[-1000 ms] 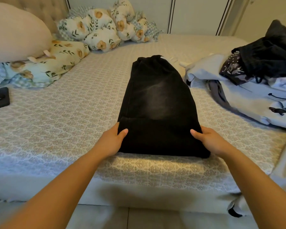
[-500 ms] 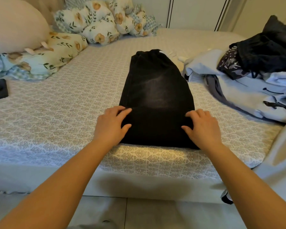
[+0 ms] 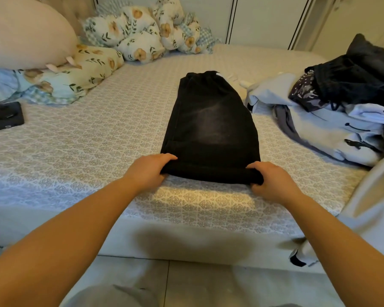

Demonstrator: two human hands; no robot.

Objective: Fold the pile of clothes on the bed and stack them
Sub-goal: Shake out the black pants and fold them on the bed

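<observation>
A pair of black faded jeans (image 3: 211, 125) lies folded lengthwise on the bed (image 3: 87, 147), running away from me. My left hand (image 3: 148, 170) grips the near left corner of the jeans, fingers curled over the top and thumb under. My right hand (image 3: 273, 181) grips the near right corner the same way. The near edge is lifted a little and rolled over. A pile of unfolded clothes (image 3: 333, 111), grey, white, patterned and black, sits on the right side of the bed.
Floral pillows (image 3: 140, 34) and a large beige cushion (image 3: 24, 34) line the head of the bed at the left. A black phone (image 3: 6, 116) lies at the left. A grey garment (image 3: 372, 207) hangs off the bed's right edge. Tiled floor below.
My hands went from resting at the sides of the jeans, to lying flat on top, to gripping the near corners. The near edge has lifted and curled.
</observation>
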